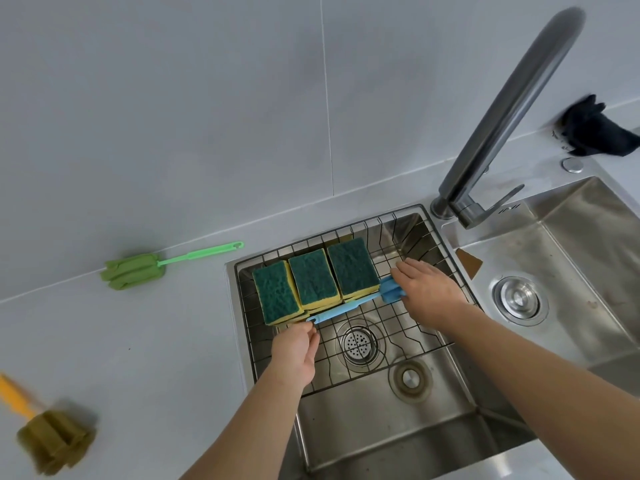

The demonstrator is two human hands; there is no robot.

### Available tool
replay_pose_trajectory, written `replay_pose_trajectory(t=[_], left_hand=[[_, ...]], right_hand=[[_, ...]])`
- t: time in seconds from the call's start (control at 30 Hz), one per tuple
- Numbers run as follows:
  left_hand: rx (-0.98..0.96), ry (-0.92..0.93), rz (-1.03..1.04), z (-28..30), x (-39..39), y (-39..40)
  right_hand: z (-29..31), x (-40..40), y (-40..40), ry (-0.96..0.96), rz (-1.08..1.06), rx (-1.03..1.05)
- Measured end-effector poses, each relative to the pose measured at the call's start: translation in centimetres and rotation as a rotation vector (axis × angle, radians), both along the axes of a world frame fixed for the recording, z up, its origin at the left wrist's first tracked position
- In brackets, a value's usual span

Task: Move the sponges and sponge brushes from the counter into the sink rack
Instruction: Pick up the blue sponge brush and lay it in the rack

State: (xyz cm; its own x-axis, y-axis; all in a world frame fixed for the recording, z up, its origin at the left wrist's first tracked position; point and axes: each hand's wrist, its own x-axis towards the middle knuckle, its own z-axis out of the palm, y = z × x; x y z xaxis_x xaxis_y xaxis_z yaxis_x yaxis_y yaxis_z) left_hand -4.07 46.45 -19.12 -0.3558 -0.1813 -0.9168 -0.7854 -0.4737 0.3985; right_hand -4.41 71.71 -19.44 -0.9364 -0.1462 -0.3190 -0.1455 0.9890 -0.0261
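Three yellow rectangular foam sponges with dark green scouring tops [313,278] are set side by side, tilted, in the upper left part of the black wire sink rack [391,327] at frame centre. A blue plastic-handled sponge brush [349,306] is laid across the rack just below them, its head to the right. A green sponge brush [138,268] is left on the grey counter [138,341] at mid left. An orange-handled brush with an olive sponge head [52,441] lies at lower left, blurred.

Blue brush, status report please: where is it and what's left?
Both hands on blue brush, left hand at handle, right hand at head. Three sponges racked. Green brush, orange brush on counter.
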Motion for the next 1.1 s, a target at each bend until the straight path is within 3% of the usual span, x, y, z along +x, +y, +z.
replay_pose_trajectory(t=[0.1,0.2,0.33,0.57,0.67,0.87,1.1], left_hand=[[-0.039,0.072,-0.148,0.9,0.9,-0.4],[-0.175,0.249,-0.522,2.1,1.9,-1.3],[-0.508,0.487,-1.074,4.5,2.7,-3.4],[-0.745,0.632,-1.495,8.8,3.0,-10.4],[-0.852,0.661,-1.565,9.5,3.1,-14.7],[-1.053,0.632,-1.507,11.4,3.9,-23.1],[-1.115,0.544,-1.480,13.8,5.1,-32.6]], right_hand=[[1.4,0.6,-0.2,-0.015,-0.060,-0.020],[3.4,1.5,-0.5,-0.001,-0.135,-0.057],[6.0,2.1,-1.4,-0.086,-0.260,-0.040],[9.3,3.9,-4.5,-0.199,-0.299,-0.014],[10.0,4.2,-6.6,-0.249,-0.253,0.001],[11.5,4.7,-11.9,-0.239,-0.137,0.052],[12.9,4.5,-19.8,-0.237,-0.043,0.045]])
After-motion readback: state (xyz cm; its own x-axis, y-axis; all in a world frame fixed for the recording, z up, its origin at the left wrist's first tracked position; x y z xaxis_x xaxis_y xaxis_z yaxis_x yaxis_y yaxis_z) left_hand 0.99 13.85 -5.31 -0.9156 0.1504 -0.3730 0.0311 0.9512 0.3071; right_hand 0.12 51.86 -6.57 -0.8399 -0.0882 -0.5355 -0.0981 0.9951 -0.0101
